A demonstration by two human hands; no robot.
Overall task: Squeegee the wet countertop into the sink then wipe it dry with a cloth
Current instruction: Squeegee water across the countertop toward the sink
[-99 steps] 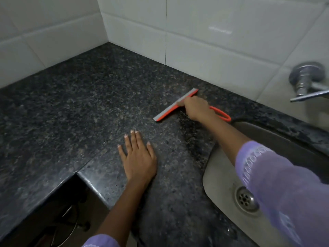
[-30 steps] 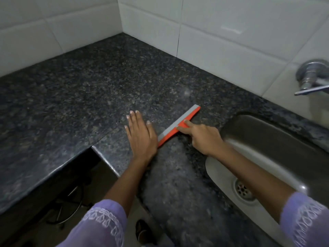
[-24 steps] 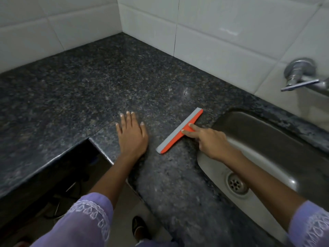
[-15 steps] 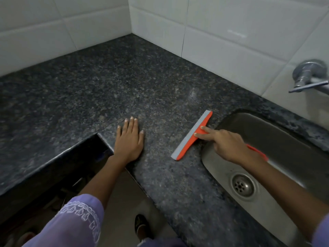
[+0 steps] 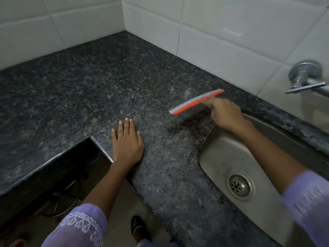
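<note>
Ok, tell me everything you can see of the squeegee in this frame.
The orange plastic squeegee with a grey rubber blade is a long narrow bar, blurred by motion. It sits slanted above the dark speckled granite countertop, near the white tiled wall and left of the steel sink. The right hand has it in its grip, index finger along the bar; the handle is hidden. Contact with the counter cannot be told.

**Open granite to the left, sink and tap crowding the right**

The dark countertop lay bare right back to the tiled corner, open room all the way. Near the front edge the left hand sat flat, blocking that strip. The right hand held the squeegee just above the stone, beside the sink. The tap jutted out from the wall above the sink's far side.
</note>
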